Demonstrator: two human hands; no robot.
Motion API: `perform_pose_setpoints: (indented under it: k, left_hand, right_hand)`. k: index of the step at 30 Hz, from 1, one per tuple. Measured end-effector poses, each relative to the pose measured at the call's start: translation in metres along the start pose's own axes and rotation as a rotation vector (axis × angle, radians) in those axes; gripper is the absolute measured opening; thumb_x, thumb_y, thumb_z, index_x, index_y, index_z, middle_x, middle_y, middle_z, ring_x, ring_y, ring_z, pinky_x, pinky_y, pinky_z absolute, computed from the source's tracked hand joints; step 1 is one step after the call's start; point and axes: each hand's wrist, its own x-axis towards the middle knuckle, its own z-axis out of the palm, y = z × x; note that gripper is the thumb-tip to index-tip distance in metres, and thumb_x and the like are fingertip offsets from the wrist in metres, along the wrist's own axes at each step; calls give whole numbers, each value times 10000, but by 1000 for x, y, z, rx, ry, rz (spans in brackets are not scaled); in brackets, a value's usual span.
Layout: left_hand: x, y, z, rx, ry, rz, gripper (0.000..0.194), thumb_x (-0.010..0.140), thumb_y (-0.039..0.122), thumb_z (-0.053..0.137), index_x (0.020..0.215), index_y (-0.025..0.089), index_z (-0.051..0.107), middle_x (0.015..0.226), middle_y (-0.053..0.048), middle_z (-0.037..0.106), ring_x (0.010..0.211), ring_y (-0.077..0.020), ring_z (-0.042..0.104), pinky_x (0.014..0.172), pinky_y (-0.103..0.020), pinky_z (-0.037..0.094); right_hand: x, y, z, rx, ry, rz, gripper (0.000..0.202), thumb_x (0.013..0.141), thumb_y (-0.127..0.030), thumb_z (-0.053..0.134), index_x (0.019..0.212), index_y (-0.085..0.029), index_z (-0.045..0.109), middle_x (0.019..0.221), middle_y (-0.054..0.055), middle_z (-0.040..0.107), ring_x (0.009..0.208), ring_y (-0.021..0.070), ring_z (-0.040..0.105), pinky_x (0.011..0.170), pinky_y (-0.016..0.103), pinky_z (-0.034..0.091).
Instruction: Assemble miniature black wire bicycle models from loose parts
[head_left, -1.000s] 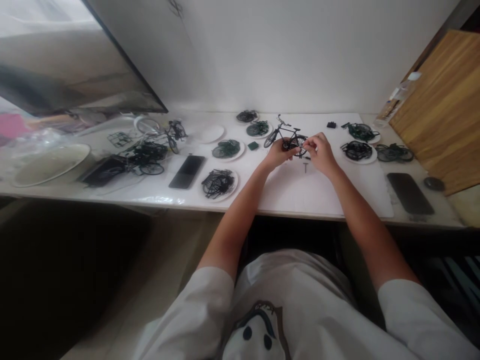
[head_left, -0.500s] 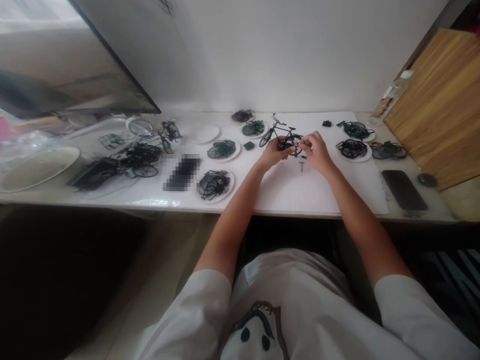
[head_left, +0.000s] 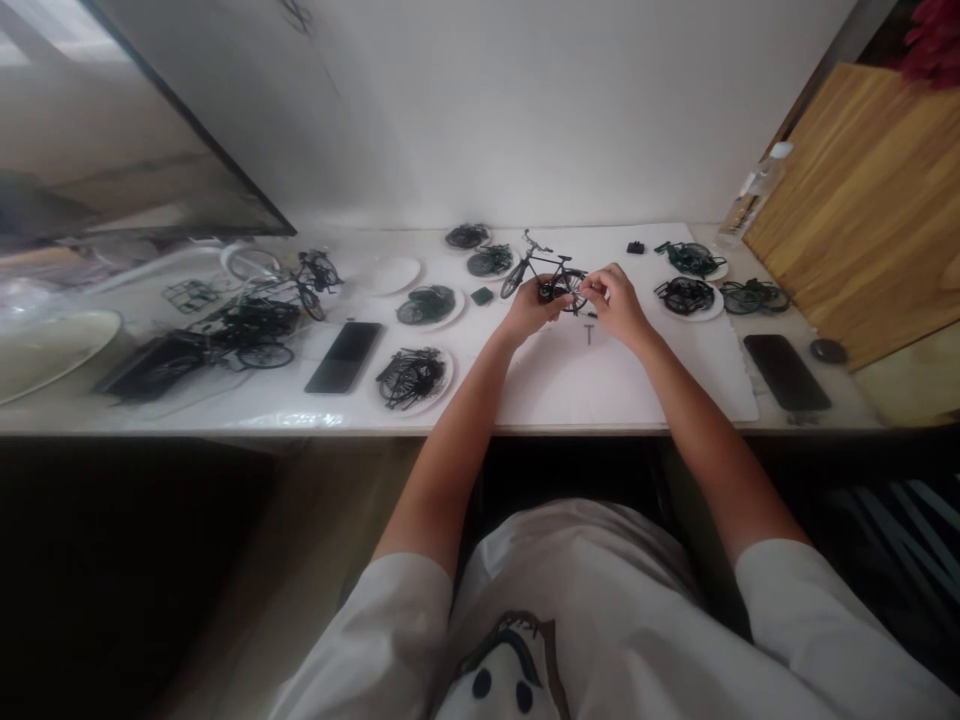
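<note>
A small black model bicycle (head_left: 553,266) stands upright over the white sheet, handlebar to the left. My left hand (head_left: 529,309) is closed around its lower middle, by the pedals and the rear wheel. At the rear wheel, my right hand (head_left: 616,300) pinches with thumb and forefinger; whatever is between the fingertips is too small to make out. A small T-shaped tool (head_left: 589,334) lies on the sheet just below the hands. To the left sits a small dark green block (head_left: 481,297).
Several white plates with bicycle parts flank the hands, one plate (head_left: 447,390) near the front edge. Phones lie left (head_left: 344,357) and right (head_left: 787,372). A plastic bottle (head_left: 754,196) stands by the wooden board (head_left: 862,210). Assembled model bicycles (head_left: 259,335) crowd the left.
The view has shifted slightly, so the table's things appear further left. Both hands stay at the bicycle's rear, in nearly the same pose.
</note>
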Motion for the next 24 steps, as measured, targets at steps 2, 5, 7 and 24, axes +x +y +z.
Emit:
perform_pose_setpoints:
  k: [2,5,7,24]
  left_hand:
    - [-1,2,1,7,22,-18,405,845,335,926,1123,162,687,661,32,618,573,-87,552,566,-220,424]
    - [-2,6,3,10,49,-36,395,837,311,935,1099,161,680,662,35,619,566,-81,549,565,-218,420]
    - [-3,8,4,9,53,-38,394,840,316,934,1094,160,677,664,36,619,565,-79,546,566,-217,416]
    - [2,1,2,113,178,-36,343,838,335,900,1016,171,657,634,31,626,538,-89,550,555,-217,430]
  right_hand:
    - [0,0,0,2,3,0,206,1056,-427,650,961,-245,669,1015,63,566,913,234,552,957,442,523]
    - [1,0,0,-5,5,-4,234,1052,-460,656,965,-243,675,995,60,575,893,230,553,939,434,525]
    - [1,-2,0,-10,5,-11,260,1056,-487,649,978,-241,674,1004,67,592,898,232,564,922,422,526]
    - [-9,12,-22,-437,-336,345,74,942,-227,762,947,-223,836,957,114,792,1177,362,616,1003,497,537]
